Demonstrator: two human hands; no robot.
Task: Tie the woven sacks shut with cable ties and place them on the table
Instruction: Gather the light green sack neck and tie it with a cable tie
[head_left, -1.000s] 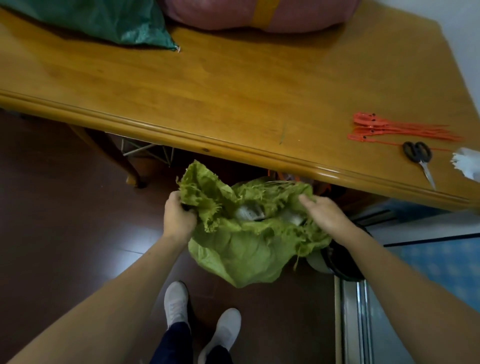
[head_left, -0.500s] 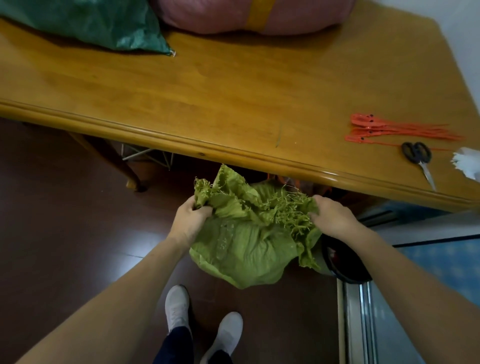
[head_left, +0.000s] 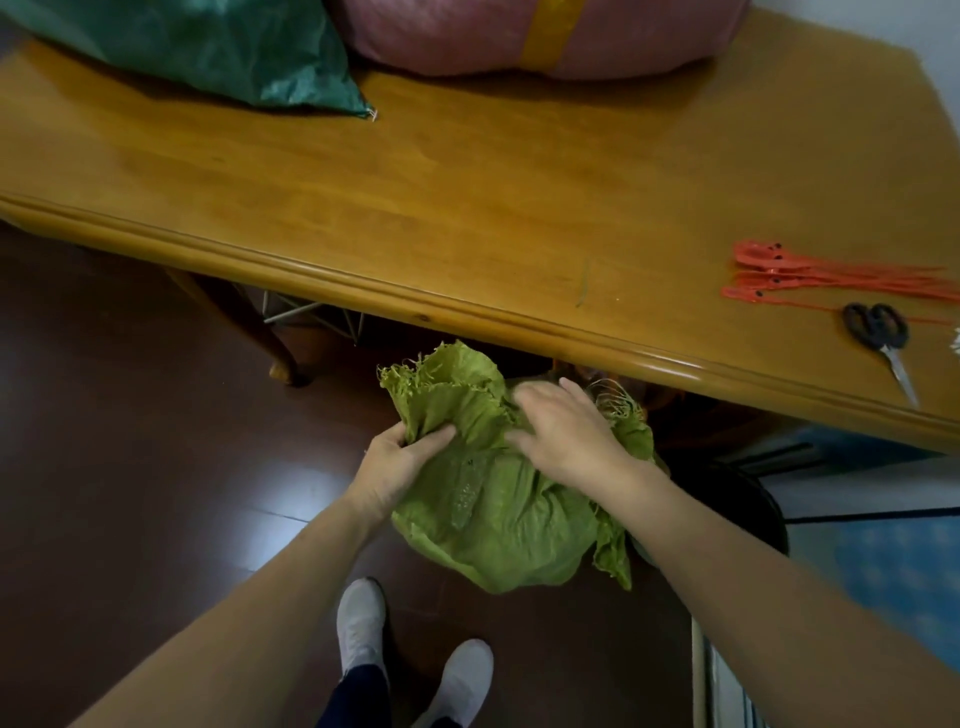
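Observation:
A light green woven sack (head_left: 498, 514) stands on the floor just under the near edge of the wooden table (head_left: 467, 208). Its frayed mouth is bunched together at the top. My left hand (head_left: 397, 462) grips the gathered fabric on the sack's left side. My right hand (head_left: 563, 434) lies across the top of the bunched mouth, fingers curled over the fabric. A bundle of orange cable ties (head_left: 810, 278) lies on the table at the far right. Two filled sacks sit at the table's back, a dark green one (head_left: 208, 47) and a pink one (head_left: 519, 31).
Black-handled scissors (head_left: 883, 343) lie beside the cable ties near the table's right front edge. A dark round container (head_left: 737, 499) stands on the floor right of the sack. A table leg (head_left: 244, 322) is at the left. My white shoes (head_left: 415, 654) are below the sack.
The sack's open mouth has been gathered closed. My right hand moved left from the sack's right edge onto the top of the bunched fabric. My left hand kept its grip.

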